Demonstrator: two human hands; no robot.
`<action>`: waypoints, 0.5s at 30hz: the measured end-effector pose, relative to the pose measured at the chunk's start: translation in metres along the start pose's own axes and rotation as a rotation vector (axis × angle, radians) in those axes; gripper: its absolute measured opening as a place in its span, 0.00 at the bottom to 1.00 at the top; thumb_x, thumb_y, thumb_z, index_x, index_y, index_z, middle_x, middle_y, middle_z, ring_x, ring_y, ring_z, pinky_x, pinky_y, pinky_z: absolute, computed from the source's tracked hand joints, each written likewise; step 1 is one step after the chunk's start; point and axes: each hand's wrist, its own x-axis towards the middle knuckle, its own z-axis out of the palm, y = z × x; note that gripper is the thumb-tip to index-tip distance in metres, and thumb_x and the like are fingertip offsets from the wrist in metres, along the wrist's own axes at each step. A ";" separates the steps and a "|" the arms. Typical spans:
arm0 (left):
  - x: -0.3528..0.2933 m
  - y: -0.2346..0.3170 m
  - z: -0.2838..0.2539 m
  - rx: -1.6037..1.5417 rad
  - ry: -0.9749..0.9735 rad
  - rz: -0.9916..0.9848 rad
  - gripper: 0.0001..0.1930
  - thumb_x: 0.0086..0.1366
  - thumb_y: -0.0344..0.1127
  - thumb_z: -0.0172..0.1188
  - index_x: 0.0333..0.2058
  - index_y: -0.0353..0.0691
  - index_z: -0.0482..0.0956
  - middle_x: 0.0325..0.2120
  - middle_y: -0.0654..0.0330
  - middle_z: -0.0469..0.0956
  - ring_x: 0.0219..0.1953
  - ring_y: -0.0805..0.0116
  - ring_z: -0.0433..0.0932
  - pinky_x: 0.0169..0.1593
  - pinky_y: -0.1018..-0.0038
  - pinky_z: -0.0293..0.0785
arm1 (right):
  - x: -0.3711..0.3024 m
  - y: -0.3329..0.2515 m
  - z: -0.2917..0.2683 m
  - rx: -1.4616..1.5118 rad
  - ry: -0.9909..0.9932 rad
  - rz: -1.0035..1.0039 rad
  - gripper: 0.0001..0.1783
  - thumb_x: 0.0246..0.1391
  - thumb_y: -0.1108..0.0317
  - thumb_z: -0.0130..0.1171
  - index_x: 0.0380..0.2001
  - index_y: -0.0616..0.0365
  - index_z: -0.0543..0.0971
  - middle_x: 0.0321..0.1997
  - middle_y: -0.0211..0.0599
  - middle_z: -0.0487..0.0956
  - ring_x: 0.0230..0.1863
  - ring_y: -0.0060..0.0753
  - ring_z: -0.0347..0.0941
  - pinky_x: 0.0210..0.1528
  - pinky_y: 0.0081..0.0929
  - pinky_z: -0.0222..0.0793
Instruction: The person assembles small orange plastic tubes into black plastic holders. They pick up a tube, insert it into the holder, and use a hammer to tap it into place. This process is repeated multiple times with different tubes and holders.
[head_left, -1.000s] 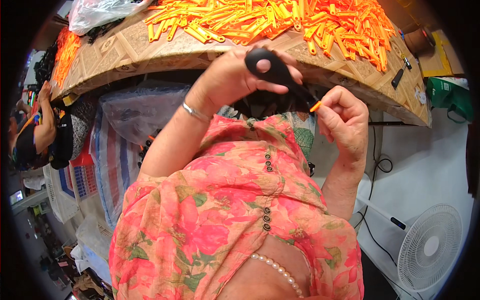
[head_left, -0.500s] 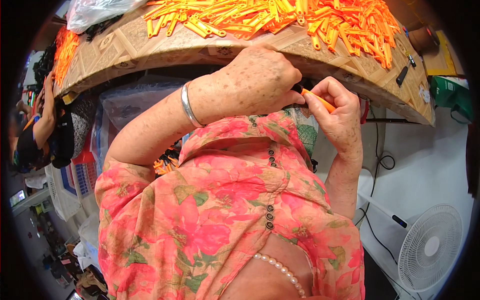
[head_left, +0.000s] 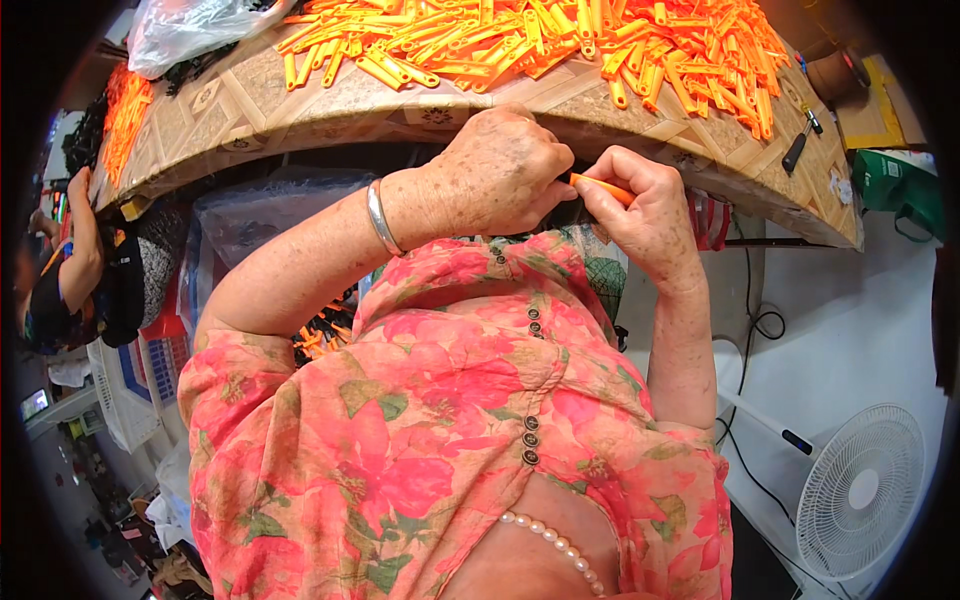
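Note:
In front of my waist, just off the table's near edge, both hands are close together. My right hand (head_left: 648, 215) pinches a slim orange plastic handle (head_left: 612, 191) between thumb and fingers. A small black part (head_left: 571, 180) shows at the handle's left end. My left hand (head_left: 505, 165) is closed around that black part, and most of it is hidden by the fingers. On the table lies a large heap of similar orange handles (head_left: 470, 40), beyond my hands.
The patterned table (head_left: 270, 95) curves across the top. A clear plastic bag (head_left: 190, 35) lies at its far left, a small black-handled tool (head_left: 797, 150) at its right. A white fan (head_left: 862, 490) and a cable stand on the right. Another person's arm (head_left: 82, 240) reaches in at far left.
Both hands have shifted slightly left with the orange handle between them. The view has moved a little, and the grips look the same.

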 end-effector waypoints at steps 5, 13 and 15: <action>-0.010 0.000 0.010 -0.064 0.089 -0.214 0.13 0.59 0.42 0.64 0.27 0.37 0.79 0.17 0.53 0.76 0.24 0.53 0.78 0.30 0.61 0.73 | 0.013 0.006 0.000 -0.091 0.058 -0.031 0.11 0.49 0.66 0.67 0.35 0.60 0.80 0.24 0.35 0.79 0.22 0.23 0.73 0.28 0.25 0.70; -0.016 -0.003 0.041 -0.735 0.180 -0.684 0.16 0.67 0.42 0.60 0.30 0.33 0.81 0.14 0.64 0.77 0.18 0.77 0.77 0.24 0.77 0.72 | 0.020 0.030 -0.010 0.017 0.458 -0.083 0.17 0.50 0.70 0.67 0.45 0.59 0.80 0.38 0.31 0.78 0.26 0.17 0.71 0.31 0.18 0.70; -0.010 -0.008 0.048 -0.937 0.249 -0.709 0.16 0.68 0.41 0.59 0.29 0.32 0.81 0.15 0.65 0.76 0.18 0.78 0.76 0.25 0.79 0.72 | 0.014 0.036 -0.020 -0.076 0.503 -0.059 0.16 0.51 0.70 0.66 0.45 0.59 0.80 0.39 0.32 0.79 0.27 0.19 0.72 0.31 0.19 0.70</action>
